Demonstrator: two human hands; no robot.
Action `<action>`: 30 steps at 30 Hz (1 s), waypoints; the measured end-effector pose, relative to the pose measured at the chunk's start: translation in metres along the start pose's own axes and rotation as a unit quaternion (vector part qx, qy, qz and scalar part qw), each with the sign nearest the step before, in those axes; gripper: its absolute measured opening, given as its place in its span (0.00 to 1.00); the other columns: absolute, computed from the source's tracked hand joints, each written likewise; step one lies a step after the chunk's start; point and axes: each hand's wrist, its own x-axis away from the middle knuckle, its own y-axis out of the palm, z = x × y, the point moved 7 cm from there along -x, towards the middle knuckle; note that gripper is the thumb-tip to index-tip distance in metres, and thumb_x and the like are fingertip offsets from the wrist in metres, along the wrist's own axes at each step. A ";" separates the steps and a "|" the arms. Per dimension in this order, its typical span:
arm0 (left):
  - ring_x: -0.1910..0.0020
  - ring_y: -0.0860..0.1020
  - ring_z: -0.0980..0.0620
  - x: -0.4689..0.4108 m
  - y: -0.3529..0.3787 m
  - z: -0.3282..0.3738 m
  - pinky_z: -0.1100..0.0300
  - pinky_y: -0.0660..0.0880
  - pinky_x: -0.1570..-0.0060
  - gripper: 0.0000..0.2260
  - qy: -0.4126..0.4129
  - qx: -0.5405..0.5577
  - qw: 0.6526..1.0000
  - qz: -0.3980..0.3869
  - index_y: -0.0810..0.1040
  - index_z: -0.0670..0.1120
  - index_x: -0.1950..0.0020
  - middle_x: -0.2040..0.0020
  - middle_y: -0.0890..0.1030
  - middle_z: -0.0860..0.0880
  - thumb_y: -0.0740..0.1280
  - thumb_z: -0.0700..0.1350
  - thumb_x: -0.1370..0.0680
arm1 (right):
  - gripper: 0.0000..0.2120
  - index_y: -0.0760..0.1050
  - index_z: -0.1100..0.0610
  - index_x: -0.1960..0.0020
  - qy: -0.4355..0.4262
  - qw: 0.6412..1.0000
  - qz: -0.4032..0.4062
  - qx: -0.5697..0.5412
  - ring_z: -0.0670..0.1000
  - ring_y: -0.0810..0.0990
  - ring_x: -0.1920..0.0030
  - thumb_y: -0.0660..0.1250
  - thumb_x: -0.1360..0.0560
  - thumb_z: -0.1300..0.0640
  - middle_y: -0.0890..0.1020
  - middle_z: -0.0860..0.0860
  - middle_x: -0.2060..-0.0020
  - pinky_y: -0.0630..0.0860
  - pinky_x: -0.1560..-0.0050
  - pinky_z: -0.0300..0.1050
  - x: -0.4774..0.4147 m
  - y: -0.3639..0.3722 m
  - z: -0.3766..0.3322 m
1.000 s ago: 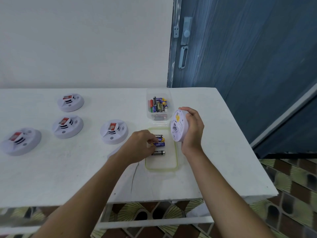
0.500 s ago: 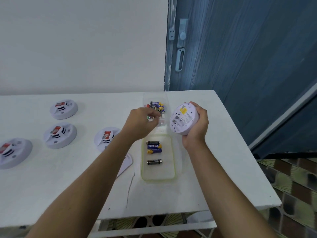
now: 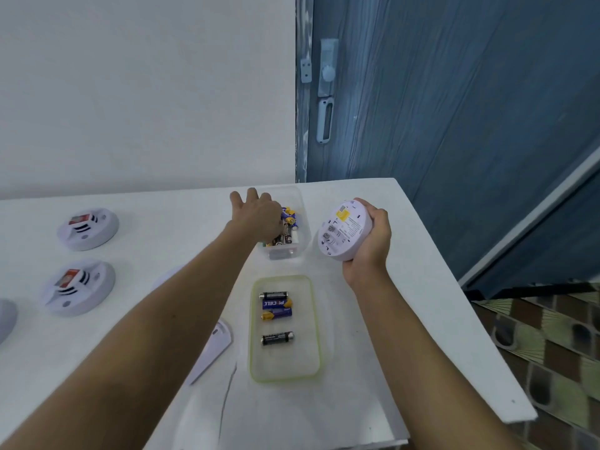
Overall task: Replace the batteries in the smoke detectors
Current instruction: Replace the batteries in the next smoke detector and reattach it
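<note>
My right hand grips a white round smoke detector above the table, its labelled back turned toward me. My left hand reaches over a clear bin holding several loose batteries. Its visible fingers are stretched out past the bin's far left rim, and its thumb side is hidden. Nearer me, a shallow green-rimmed tray holds three batteries close together and one apart.
Two more smoke detectors sit at the left of the white table, and a third is cut off by the frame edge. A white cover plate lies partly under my left forearm. A blue door stands behind the table's right edge.
My left hand moved from the green-rimmed tray up to the clear battery bin and stretched its fingers. My right hand turned the detector's back toward me.
</note>
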 end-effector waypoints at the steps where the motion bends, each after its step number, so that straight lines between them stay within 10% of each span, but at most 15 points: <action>1: 0.42 0.66 0.43 -0.002 0.002 0.000 0.45 0.59 0.47 0.11 -0.002 -0.006 1.000 0.001 0.78 0.50 0.47 0.45 0.74 0.48 0.61 0.51 0.23 | 0.15 0.81 0.54 0.50 0.002 1.000 0.001 0.001 0.55 0.82 0.54 0.65 0.32 0.49 0.83 0.53 0.53 0.79 0.56 0.47 -0.001 0.000 0.001; 30: 0.42 0.73 0.48 0.010 -0.007 -0.013 0.53 0.55 0.53 0.21 -0.049 0.232 0.965 0.109 0.77 0.54 0.44 0.49 0.80 0.55 0.58 0.32 0.27 | 0.13 0.82 0.53 0.52 0.002 1.000 -0.008 0.005 0.54 0.83 0.54 0.65 0.31 0.48 0.84 0.52 0.54 0.79 0.57 0.45 0.003 -0.003 0.000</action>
